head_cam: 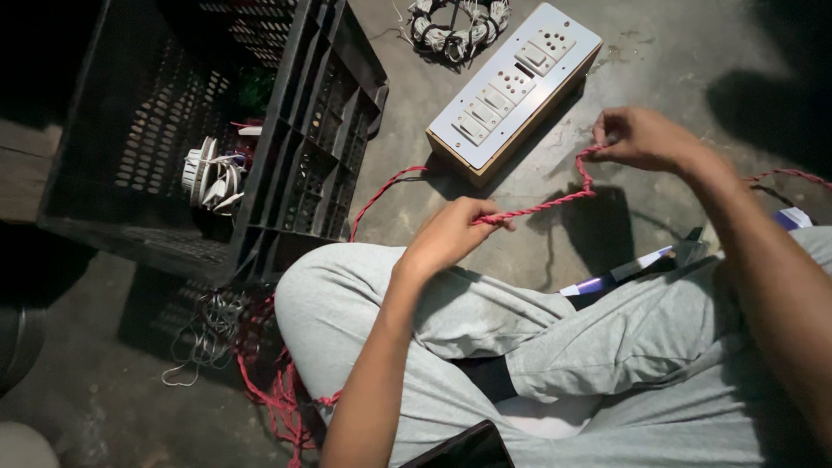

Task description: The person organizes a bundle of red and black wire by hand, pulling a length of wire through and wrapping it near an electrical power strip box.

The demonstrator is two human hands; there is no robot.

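A red twisted wire (555, 203) stretches between my two hands above my crossed legs in grey trousers. My left hand (451, 232) pinches one end of that stretch near my knee. My right hand (646, 137) grips the wire higher up, fingers closed on it. Just beyond the hands, a white switch-and-socket board on a wooden box (511, 82) lies on the concrete floor. More red wire runs from the board toward my left knee.
A black plastic crate (286, 156) stands at the left, with a white wound coil (212, 173) inside. Another wound coil (455, 26) lies at the top. Loose red and white wires (260, 364) pile by my left leg. Small tools (641, 260) lie by my right knee.
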